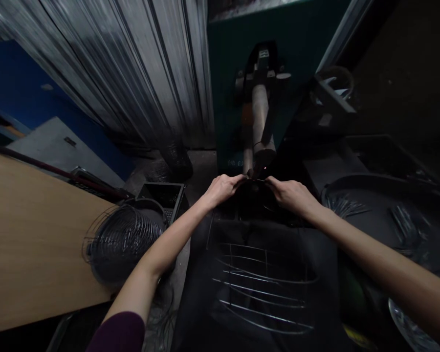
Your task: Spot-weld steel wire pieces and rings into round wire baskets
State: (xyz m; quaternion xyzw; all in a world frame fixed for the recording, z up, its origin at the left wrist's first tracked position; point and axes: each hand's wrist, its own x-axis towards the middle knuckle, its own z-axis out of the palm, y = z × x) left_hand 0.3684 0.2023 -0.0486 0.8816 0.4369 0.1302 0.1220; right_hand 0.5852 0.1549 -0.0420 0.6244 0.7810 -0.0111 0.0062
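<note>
Both hands meet at the foot of a green machine (238, 88), right under its brown arm (259, 120), where a tiny red spark or light (265, 168) glows. The left hand (222, 188) and the right hand (291, 194) are close together, fingertips pinched on the dark top edge of a wire frame (258, 288); the exact grip is lost in shadow, but both look closed on that thin wire at the point beneath the arm's tip. The frame reaches from there back toward the person, its pale curved bars lying over a dark lap or apron. Some faint light marks sit low on the machine's green front (231, 163), too blurred to read, and no other writing or brand can be made out. To the left, a stack of round wire guards (121, 242) rests at the edge of a wooden board (29, 244), with a black crate (163, 195) just behind it. To the right, a dark round tray (374, 188) holds loose bundles of short wire pieces (342, 206). Corrugated metal sheeting (132, 63) stands behind on the left. The left forearm ends in a dark purple sleeve (119, 332).
</note>
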